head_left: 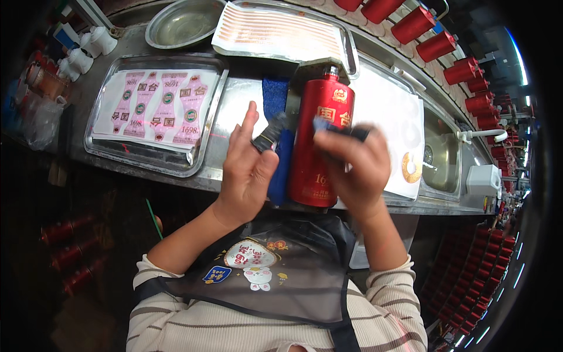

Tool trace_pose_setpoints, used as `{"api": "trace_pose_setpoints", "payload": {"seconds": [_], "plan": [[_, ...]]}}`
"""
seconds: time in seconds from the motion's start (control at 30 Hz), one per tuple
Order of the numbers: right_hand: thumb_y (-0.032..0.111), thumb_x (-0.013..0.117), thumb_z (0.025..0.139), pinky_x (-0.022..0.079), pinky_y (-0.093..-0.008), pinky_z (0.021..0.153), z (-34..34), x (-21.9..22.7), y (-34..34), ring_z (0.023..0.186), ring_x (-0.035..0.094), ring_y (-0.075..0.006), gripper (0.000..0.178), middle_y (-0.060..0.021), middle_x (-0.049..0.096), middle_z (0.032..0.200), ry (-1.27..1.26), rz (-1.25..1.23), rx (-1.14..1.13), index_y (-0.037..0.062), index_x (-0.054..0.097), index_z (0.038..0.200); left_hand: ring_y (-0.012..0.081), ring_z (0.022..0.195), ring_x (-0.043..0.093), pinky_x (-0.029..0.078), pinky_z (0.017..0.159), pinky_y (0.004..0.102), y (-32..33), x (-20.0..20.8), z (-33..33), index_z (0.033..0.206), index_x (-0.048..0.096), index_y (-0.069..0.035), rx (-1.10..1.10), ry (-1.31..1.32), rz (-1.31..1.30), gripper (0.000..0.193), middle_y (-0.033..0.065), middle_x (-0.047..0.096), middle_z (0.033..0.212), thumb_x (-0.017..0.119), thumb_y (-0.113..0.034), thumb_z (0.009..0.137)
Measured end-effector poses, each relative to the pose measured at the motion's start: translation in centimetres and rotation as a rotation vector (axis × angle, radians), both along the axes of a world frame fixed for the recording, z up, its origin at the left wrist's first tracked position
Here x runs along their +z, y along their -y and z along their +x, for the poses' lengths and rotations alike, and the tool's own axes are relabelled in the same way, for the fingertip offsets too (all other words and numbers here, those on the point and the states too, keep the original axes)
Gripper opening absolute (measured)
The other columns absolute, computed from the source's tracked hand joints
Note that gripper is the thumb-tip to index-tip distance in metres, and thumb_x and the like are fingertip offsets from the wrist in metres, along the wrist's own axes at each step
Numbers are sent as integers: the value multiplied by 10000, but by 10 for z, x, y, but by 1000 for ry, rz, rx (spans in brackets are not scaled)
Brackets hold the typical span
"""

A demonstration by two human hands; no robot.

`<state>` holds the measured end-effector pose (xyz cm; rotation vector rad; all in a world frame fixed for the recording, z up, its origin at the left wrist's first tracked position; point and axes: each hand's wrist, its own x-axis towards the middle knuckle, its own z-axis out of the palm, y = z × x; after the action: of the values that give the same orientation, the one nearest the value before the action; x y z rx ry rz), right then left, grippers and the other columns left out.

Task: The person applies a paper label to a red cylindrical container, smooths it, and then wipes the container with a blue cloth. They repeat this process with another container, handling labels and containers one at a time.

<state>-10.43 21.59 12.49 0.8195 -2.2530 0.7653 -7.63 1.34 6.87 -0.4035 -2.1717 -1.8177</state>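
Note:
A red cylindrical bottle [308, 146] with gold print lies on the steel counter in front of me, its narrow neck pointing away. Beside its left side, my left hand [246, 164] is open with the fingers apart; a dark wrapping [268, 138] covers one finger. Over the bottle's right side is my right hand [363, 167], blurred, its fingers bent together. A small pale-blue thing shows at its fingertips, too smeared to name. Another dark patch shows at that hand's fingers. A blue cloth [280, 170] lies along the bottle's left edge.
Left is a metal tray [205, 126] with pink label sheets [161, 105]. Behind stand a metal basin [161, 32] and a tray [350, 56] with a striped sheet [281, 35]. White paper [393, 135] and a sink [443, 170] are right; red bottles [437, 47] line the far edge.

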Motion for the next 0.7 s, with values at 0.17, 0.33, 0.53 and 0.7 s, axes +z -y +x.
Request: {"api": "trace_pose_setpoints", "payload": {"seconds": [0.17,0.33,0.53,0.7], "plan": [[98,784,821,516,-269,729,9,-2,-7,793,636,-144,212,-51,659,876,360,-465,-127,47,696,1007,493,1388,343,112,1111,667,-13,5,-2,1155,670,14,-114,-99,-192,482,328,250,1556,482,-408,1014],[117,742,894,493,-220,752,-28,-19,-31,829,593,-85,210,-33,642,919,408,-836,-210,2,642,1038,488,1396,332,113,1103,691,-35,21,-38,1118,714,-66,-27,-178,-505,423,329,301,1529,524,-419,981],[83,740,888,486,-211,737,-27,-19,-28,828,586,-81,197,-27,633,916,381,-796,-172,5,641,1040,490,1383,344,104,1083,729,-39,33,-66,1065,734,-101,38,-316,-722,364,279,392,1500,570,-408,956],[-43,766,764,489,-261,687,-17,-4,-18,768,610,-162,250,-65,660,857,94,-376,-16,31,699,993,517,1442,196,28,1073,740,-14,33,0,1134,738,-152,-131,-243,-750,331,234,273,1584,584,-374,943]]}}
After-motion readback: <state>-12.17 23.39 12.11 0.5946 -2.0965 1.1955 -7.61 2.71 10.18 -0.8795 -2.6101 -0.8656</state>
